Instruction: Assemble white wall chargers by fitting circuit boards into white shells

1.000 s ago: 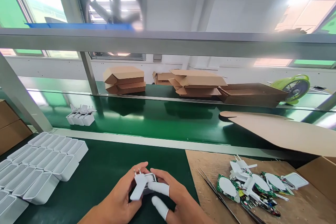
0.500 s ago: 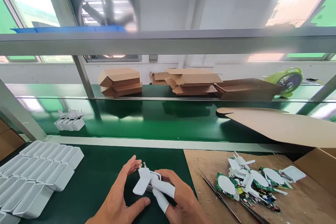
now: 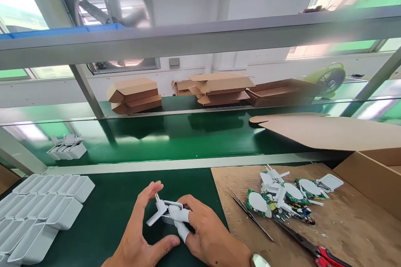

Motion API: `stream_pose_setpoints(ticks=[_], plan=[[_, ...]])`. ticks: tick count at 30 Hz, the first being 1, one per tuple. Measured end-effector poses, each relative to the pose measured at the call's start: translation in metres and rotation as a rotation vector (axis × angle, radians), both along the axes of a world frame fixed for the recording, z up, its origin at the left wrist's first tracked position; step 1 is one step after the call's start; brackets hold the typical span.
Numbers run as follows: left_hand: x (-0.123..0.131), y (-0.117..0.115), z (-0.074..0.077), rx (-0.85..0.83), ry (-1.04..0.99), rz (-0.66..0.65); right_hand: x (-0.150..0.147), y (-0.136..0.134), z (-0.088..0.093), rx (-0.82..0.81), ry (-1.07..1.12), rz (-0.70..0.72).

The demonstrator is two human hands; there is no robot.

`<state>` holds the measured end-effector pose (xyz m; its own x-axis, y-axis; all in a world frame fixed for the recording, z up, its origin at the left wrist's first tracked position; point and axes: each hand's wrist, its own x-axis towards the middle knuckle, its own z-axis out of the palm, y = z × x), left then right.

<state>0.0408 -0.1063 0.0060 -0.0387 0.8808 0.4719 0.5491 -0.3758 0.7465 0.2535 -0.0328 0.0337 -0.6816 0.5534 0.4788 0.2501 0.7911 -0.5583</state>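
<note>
Charger plug [image 3: 163, 212]: white two-pin thing, sat low in the middle of the view, held just above the green mat [image 3: 109, 212], with its flat lid swung out toward 8 o'clock and pins poking up at 11.
Right hand [image 3: 205, 233]: was clamped on the plug body from the 4 o'clock side, white rubber cots on two fingertips [image 3: 179, 216] pressing right on it.
Left hand [image 3: 140, 227]: loose and spread, not gripping anything, fingertips up by the pins, thumb resting on the mat at 6 o'clock of the plug. Couldn't tell if it actually touched the pins.
Empty shells [image 3: 46, 206]: big block of white ones packed side by side at 9 o'clock, well apart from the hands.
Small batch [image 3: 66, 148]: few more white pieces on the belt [image 3: 188, 137] at 10 o'clock.
Circuit boards [image 3: 282, 200]: messy green pile mixed with white parts at 3 o'clock, on a cardboard sheet [image 3: 313, 233].
Tweezers [image 3: 247, 212]: lay just beside that pile, on the side toward the hands.
Red-handled cutters [image 3: 326, 254]: down at 4 o'clock on the same sheet.
</note>
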Motion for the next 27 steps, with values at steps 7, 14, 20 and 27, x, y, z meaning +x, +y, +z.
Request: stream_pose_setpoints(ticks=[7, 14, 20, 27], plan=[[-0.002, 0.004, -0.002, 0.079, 0.114, 0.074, -0.004, -0.001, -0.007, 0.013, -0.076, -0.023], [0.0, 0.007, 0.01, 0.198, 0.134, 0.024, 0.0, 0.001, -0.004, 0.007, -0.111, -0.009], [-0.001, 0.008, 0.007, 0.197, 0.117, 0.002, 0.001, -0.001, -0.002, -0.11, -0.081, -0.038], [-0.005, 0.009, 0.001, 0.137, 0.095, -0.036, -0.003, -0.001, 0.0, -0.052, -0.099, 0.013]])
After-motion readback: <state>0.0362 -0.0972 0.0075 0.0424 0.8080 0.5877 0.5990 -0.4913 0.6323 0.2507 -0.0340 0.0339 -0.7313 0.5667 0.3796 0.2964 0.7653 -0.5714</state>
